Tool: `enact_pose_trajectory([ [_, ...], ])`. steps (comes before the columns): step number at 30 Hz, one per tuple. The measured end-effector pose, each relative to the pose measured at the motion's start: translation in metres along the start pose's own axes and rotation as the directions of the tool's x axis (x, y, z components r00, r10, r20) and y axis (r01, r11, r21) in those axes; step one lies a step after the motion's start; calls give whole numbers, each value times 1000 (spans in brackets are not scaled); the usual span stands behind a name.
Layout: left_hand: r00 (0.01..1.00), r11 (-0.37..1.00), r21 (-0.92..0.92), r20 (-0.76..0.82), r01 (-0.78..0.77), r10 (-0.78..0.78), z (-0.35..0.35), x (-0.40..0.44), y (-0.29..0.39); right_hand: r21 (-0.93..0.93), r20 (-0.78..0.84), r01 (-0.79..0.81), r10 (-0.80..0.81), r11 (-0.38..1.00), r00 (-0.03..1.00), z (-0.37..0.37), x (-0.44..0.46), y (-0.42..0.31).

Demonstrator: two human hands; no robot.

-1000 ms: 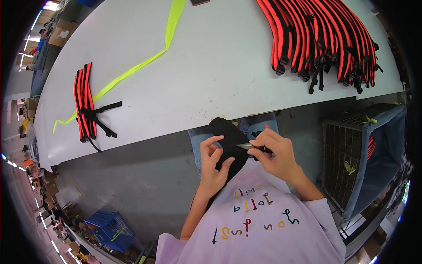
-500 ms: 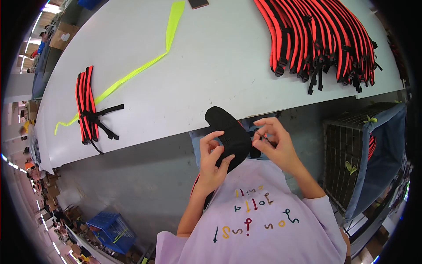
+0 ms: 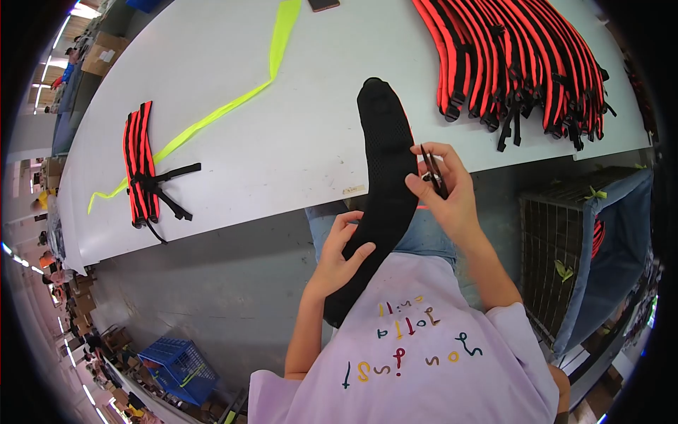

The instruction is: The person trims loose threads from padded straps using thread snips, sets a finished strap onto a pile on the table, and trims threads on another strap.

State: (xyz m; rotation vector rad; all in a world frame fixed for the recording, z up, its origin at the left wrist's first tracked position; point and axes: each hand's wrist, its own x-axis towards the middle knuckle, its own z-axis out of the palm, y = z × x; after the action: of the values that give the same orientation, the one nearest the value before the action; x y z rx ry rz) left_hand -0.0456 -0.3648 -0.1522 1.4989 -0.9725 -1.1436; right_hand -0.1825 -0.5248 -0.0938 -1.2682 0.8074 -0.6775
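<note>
A long black padded strap (image 3: 385,162) with an orange edge lies curved between my hands, its far end over the table and its near end against my shirt. My left hand (image 3: 339,258) grips its lower part, thumb on top and the other fingers at the left edge. At the strap's right edge is my right hand (image 3: 448,187), with dark thread snips (image 3: 433,173) held in it, blades pointing up. Its thumb and fingertips are at the strap's edge. The strap's underside is mostly hidden.
On the white table (image 3: 282,155) lie a big pile of orange-and-black straps (image 3: 515,63), a small bundle of them (image 3: 141,166), a neon-yellow ribbon (image 3: 212,120) and a phone (image 3: 323,4). A lined wire cage (image 3: 565,247) stands right, a blue crate (image 3: 180,367) lower left.
The black strap, folded near my lap before, is now stretched out with its far end over the table. My right hand has moved up along its edge, and the snips show more clearly.
</note>
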Motion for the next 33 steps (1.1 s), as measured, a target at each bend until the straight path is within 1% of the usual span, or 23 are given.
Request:
enact_pose_trajectory([
  [2,988,979,163,-74,-120,133,-1,2,13,-59,-7,31,-32,998,999,0,8,5],
  [3,974,955,244,-105,-170,201,-1,1,21,-99,-9,14,-15,995,1000,0,13,7],
  [4,960,936,283,-122,-209,251,1,1,27,-137,-11,-1,-1,991,1000,0,17,9],
  [6,924,887,363,-139,-286,355,5,6,39,-194,106,-27,48,981,993,4,24,18],
  [7,916,870,367,-97,-330,388,5,9,44,-118,218,-37,63,992,974,6,26,36],
  [8,906,852,368,-55,-373,421,4,13,48,-42,354,-269,266,962,896,5,25,42],
  [9,892,832,368,-15,-416,453,3,15,51,-33,364,-346,334,938,870,5,23,47],
  [10,906,855,334,-12,-396,424,1,16,50,-25,378,-421,399,906,835,7,22,45],
  [12,933,897,273,-4,-346,361,-4,15,42,-126,246,-375,395,918,885,5,16,32],
  [13,942,925,215,-47,-314,331,0,14,37,-177,178,-358,387,917,905,4,11,24],
  [14,947,935,204,-83,-289,310,3,13,32,-261,108,-198,232,945,967,2,4,20],
  [15,950,946,191,-121,-263,289,5,12,28,-353,55,-40,63,935,996,0,-4,18],
  [16,951,956,178,-161,-236,264,7,11,25,-445,21,109,-112,889,994,-2,-11,15],
  [19,947,962,167,-203,-216,248,9,10,23,-525,126,256,-223,812,967,-13,-30,4],
  [22,955,965,167,-185,-201,231,10,10,26,-615,196,340,-279,712,940,-11,-38,-6],
  [23,953,960,182,-178,-213,245,10,10,27,-620,206,375,-319,689,925,-11,-38,-4],
  [25,948,948,212,-164,-236,273,11,10,29,-630,209,392,-339,670,917,-10,-36,-6],
  [29,951,960,155,-173,-231,257,14,8,29,-628,255,426,-345,652,903,-11,-35,-9],
  [33,948,960,137,-172,-245,267,14,9,25,-617,248,415,-336,668,909,-12,-34,-9],
])
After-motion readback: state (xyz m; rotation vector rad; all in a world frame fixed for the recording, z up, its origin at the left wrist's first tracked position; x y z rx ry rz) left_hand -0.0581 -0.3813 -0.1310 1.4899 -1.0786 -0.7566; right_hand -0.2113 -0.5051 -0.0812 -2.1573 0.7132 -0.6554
